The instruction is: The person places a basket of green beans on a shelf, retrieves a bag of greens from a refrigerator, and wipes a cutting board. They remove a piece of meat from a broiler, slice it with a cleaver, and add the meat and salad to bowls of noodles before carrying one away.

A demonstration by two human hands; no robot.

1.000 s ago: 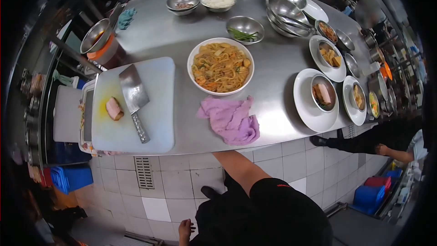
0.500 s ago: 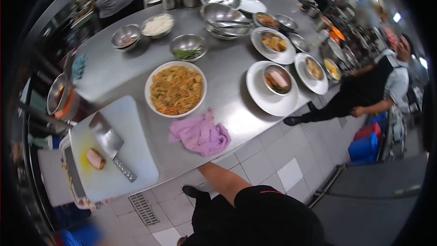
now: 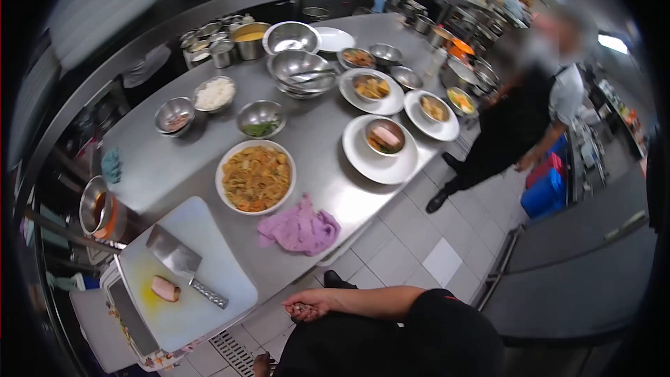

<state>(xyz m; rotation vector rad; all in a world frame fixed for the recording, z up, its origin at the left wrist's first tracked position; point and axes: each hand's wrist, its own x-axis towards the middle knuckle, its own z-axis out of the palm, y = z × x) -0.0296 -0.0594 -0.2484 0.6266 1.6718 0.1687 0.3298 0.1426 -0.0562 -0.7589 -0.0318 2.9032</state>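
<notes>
My right hand (image 3: 308, 304) is in front of the table's near edge, palm turned up and fingers curled round something small that I cannot make out. A sliver of my left hand (image 3: 263, 365) shows at the bottom edge, its fingers mostly hidden. Nearest on the table are a crumpled purple cloth (image 3: 300, 227) and a white cutting board (image 3: 227, 265). On the board lie a cleaver (image 3: 176, 254) and a piece of pink meat (image 3: 165, 289) beside a yellow stain. Behind the cloth stands a white bowl of noodle-like food (image 3: 255, 177).
White plates (image 3: 356, 162) with small metal bowls of food line the table's right side. Behind are a bowl of rice (image 3: 214, 93), a bowl of greens (image 3: 260, 128) and stacked steel bowls (image 3: 301, 70). A co-worker (image 3: 520, 105) stands at the right.
My right hand, hidden at the table's edge before, has come back toward my body and now shows. The view has shifted, and the co-worker appears more upright.
</notes>
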